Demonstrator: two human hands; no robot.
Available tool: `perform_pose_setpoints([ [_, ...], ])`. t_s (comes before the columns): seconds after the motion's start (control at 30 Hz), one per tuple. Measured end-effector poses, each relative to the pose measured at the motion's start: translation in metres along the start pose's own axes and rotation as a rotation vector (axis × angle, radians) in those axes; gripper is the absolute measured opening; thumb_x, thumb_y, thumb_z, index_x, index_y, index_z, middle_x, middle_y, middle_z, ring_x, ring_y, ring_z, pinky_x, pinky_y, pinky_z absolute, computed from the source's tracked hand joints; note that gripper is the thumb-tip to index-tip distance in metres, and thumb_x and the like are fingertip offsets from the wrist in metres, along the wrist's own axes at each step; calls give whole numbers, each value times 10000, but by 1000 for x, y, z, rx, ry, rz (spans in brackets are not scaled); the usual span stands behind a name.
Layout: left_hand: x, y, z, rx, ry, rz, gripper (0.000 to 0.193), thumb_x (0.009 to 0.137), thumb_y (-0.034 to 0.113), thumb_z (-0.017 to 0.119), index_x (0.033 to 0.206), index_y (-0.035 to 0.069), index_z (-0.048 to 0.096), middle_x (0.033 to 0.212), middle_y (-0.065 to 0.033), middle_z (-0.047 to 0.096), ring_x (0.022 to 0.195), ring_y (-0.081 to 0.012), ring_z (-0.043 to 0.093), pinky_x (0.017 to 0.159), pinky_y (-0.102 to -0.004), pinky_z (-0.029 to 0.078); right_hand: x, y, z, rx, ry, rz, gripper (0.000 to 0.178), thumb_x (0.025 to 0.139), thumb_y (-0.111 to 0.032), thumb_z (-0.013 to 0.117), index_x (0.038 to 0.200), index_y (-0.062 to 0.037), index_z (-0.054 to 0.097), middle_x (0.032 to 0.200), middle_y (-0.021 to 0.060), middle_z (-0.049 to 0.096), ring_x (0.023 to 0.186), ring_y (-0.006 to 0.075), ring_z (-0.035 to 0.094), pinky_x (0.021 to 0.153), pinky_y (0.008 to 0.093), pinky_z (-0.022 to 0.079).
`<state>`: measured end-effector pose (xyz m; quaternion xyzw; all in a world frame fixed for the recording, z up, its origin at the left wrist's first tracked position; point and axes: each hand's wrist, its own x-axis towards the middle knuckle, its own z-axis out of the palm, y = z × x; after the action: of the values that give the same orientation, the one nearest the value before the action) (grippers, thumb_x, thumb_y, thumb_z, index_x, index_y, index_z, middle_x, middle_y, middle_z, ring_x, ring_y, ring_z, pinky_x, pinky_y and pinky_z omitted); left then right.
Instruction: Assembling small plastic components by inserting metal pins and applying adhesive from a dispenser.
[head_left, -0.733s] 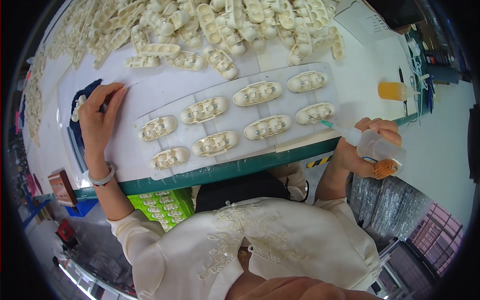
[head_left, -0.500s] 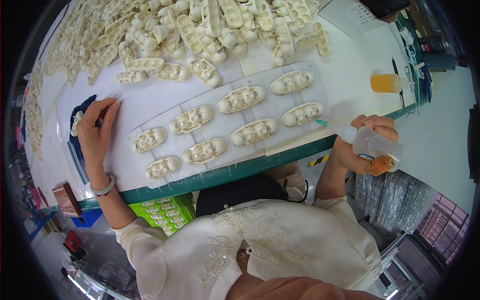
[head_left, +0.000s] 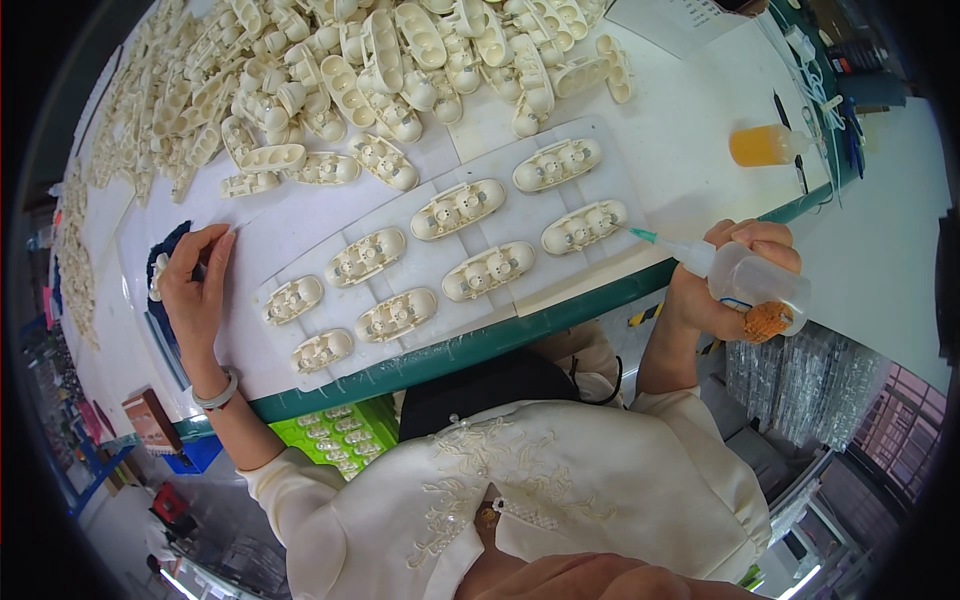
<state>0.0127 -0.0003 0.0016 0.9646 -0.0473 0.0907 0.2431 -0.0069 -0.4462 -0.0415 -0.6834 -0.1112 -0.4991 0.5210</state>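
Note:
My right hand (head_left: 700, 295) grips a clear squeeze bottle (head_left: 755, 285) with a green needle tip (head_left: 642, 235); an orange textured cover sits on the thumb. The tip points at the right end of the nearer right cream oval part (head_left: 585, 228); whether they touch I cannot tell. Several such parts, each with small round figures inside, lie in two rows on a pale translucent board (head_left: 480, 225). My left hand (head_left: 195, 290) rests, fingers curled, by a dark blue cloth (head_left: 170, 240). A small white thing (head_left: 158, 275) shows beside its fingers; whether the hand holds it is hidden.
A large heap of cream parts (head_left: 340, 90) covers the far left of the white table. An orange-yellow bottle (head_left: 760, 146) lies at the right, near cables (head_left: 825, 105). The table has a green front edge (head_left: 480, 338). Below it is a bright green tray (head_left: 375, 420) with more parts.
The view has shifted slightly, so the table and parts sit a little further left or lower. The needle tip stays close to the same part, and my left hand keeps its pose.

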Motion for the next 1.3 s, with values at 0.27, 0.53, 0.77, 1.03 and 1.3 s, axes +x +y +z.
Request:
perform_pose_setpoints([
  [0.27, 0, -1, 0, -11, -9, -10, 122, 844, 45, 654, 953, -9, 662, 787, -48, 608, 678, -92, 528, 648, -205, 427, -6, -3, -1, -237, -10, -34, 593, 816, -601, 443, 917, -17, 425, 835, 105, 466, 609, 127, 489, 453, 223, 430],
  [0.53, 1, 3, 2, -11, -13, -25, 119, 843, 45, 652, 949, -9, 660, 791, -47, 608, 684, -97, 530, 650, -208, 427, -7, -10, -17, -391, -95, -63, 614, 832, -625, 414, 908, -16, 434, 815, 104, 480, 644, 124, 503, 462, 211, 429],
  [0.77, 1, 0, 2, -13, 7, 16, 116, 850, 48, 645, 947, -12, 660, 808, -51, 619, 701, -91, 550, 657, -204, 432, 11, -12, -63, 167, -50, 72, 632, 848, -544, 566, 1187, -25, 445, 1085, 136, 520, 724, 132, 522, 587, 225, 472],
  [1.03, 4, 0, -4, -108, 67, -11, 114, 860, 71, 647, 937, -12, 661, 773, -34, 626, 681, -87, 557, 650, -209, 442, 41, -11, -36, 570, -141, 543, 741, 808, -294, 707, 1378, -62, 294, 1432, 202, 294, 1126, 339, 534, 886, 418, 497],
  [1.3, -39, 61, -53, -98, 292, 142, 98, 806, -5, 677, 903, -7, 669, 766, -61, 624, 631, -104, 551, 591, -215, 441, 63, 73, 18, -309, -228, 228, 752, 788, -37, 682, 1402, -21, 249, 1443, 212, 267, 1331, 305, 311, 1076, 372, 292],
])
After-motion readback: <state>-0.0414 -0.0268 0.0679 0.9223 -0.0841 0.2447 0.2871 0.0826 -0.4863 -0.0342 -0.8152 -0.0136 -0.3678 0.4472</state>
